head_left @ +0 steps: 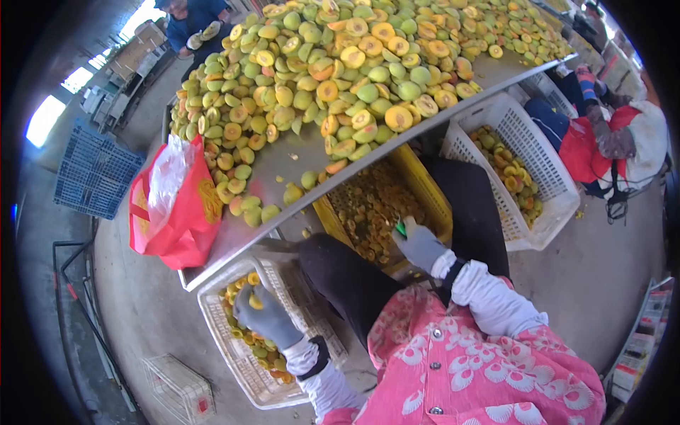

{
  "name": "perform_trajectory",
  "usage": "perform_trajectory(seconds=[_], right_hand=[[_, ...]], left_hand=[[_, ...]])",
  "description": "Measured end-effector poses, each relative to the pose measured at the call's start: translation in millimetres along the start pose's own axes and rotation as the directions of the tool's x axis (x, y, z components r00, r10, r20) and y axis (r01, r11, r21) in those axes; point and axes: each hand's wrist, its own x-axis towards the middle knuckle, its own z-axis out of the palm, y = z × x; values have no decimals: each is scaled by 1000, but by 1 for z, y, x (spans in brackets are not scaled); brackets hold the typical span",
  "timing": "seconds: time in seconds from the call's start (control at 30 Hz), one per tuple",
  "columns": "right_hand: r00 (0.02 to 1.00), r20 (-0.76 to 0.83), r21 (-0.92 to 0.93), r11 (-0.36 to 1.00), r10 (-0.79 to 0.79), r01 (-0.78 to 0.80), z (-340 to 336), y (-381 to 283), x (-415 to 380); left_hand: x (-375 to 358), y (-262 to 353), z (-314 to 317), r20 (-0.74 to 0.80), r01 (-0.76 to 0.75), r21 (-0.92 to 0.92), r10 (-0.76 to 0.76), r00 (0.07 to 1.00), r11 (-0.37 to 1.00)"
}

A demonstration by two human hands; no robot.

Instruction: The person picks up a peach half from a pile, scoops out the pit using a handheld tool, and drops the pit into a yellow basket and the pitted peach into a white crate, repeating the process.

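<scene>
My left hand (268,316), in a grey glove, is over the white crate (205,304) at lower left, its fingers curled around a yellow stone-fruit half (256,302). Below it, more fruit halves (265,350) lie in that crate. My right hand (423,248), also gloved, is closed on a small tool with a green handle (401,229); its working end is not clear. This hand is above the yellow crate (440,205) between my knees, which holds pits and scraps (375,212). A big heap of whole and halved green-yellow stone fruit (319,78) covers the metal table (273,166).
A red bag (188,230) with clear plastic stands at the table's left corner. To the right is a white crate (549,212) of fruit halves. A blue crate (95,170) and a small white crate (177,389) are at left. A co-worker (191,32) sits across; another person's gloved hand (616,134) shows at right.
</scene>
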Motion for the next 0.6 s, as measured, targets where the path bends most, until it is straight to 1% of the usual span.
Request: perform_trajectory(seconds=[0.03, 0.1, 0.13, 0.17, 0.2, 0.23, 0.3, 0.33, 0.37, 0.4, 0.43, 0.47, 0.5, 0.53, 0.6], right_hand=[[999, 34, 19, 1000, 15, -16, 2, 0, 0], [986, 168, 169, 985, 14, -43, -6, -8, -2], [986, 168, 167, 985, 7, -35, -8, -10, 1], [982, 188, 164, 986, -20, -12, -11, -11, 4], [977, 208, 162, 987, -44, 10, -12, -10, 7], [978, 203, 164, 986, -47, 13, -13, -5, 9], [982, 186, 288, 957, -39, -17, -16, 9, 12], [982, 183, 294, 956, -36, -20, -18, 11, 12], [984, 177, 399, 912, 28, -97, -20, 10, 11], [980, 177, 497, 851, 93, -171, -20, 11, 13], [979, 175, 500, 847, 104, -180, -19, 14, 17], [976, 170, 404, 894, 136, -195, -19, 15, 19], [973, 164, 302, 930, 165, -208, -21, 15, 22], [971, 165, 301, 928, 173, -217, -24, 15, 24], [931, 284, 364, 873, 227, -324, -37, -1, 27]], left_hand=[[12, 10, 0, -83, 51, -25, -53, 995, 998], [35, 50, 14, -10, -70, -266, 70, 997, 962], [51, 66, 32, 183, 28, -390, 48, 982, 920], [68, 83, 53, 372, 146, -488, 54, 927, 861], [90, 94, 85, 428, 50, -474, 180, 886, 879], [113, 99, 125, 482, -52, -466, 302, 823, 883], [151, 107, 214, 403, -205, -522, 451, 796, 828], [170, 119, 249, 449, -194, -400, 376, 811, 896], [185, 131, 276, 483, -182, -268, 295, 824, 946], [191, 150, 289, 489, -187, -269, 302, 819, 945], [190, 167, 302, 498, -345, -78, 336, 799, 935], [188, 178, 312, 514, -484, 112, 366, 775, 868], [188, 182, 318, 523, -486, 106, 367, 769, 867], [187, 185, 320, 511, -454, 106, 344, 788, 885], [189, 182, 316, 513, -392, 121, 281, 811, 912]])
